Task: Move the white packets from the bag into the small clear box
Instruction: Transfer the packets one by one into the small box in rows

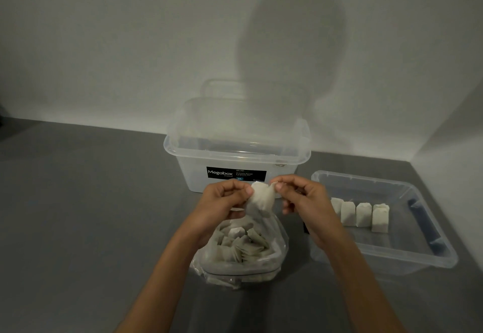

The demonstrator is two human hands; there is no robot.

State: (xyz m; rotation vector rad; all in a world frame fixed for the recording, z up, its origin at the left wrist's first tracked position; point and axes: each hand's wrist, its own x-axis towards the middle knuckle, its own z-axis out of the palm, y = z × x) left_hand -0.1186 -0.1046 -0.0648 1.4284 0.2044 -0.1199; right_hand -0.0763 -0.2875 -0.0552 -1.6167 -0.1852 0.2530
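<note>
You've got one soft white packet (262, 198) up in the air, held at its top corners by both hands. Your left hand (223, 202) has its fingers clamped on the left corner, and your right hand (300, 196) has its fingers clamped on the right one. It hangs just above the crumpled clear plastic bag (279, 243), which is stuffed with more packets. Off to your right, the small clear plastic box (441, 251) has a row of white packets (363, 213) standing upright inside. Behind your hands there's a big lidded clear tub (236, 149) with a black Megabox label (236, 174), all on the grey counter (78, 202).
</note>
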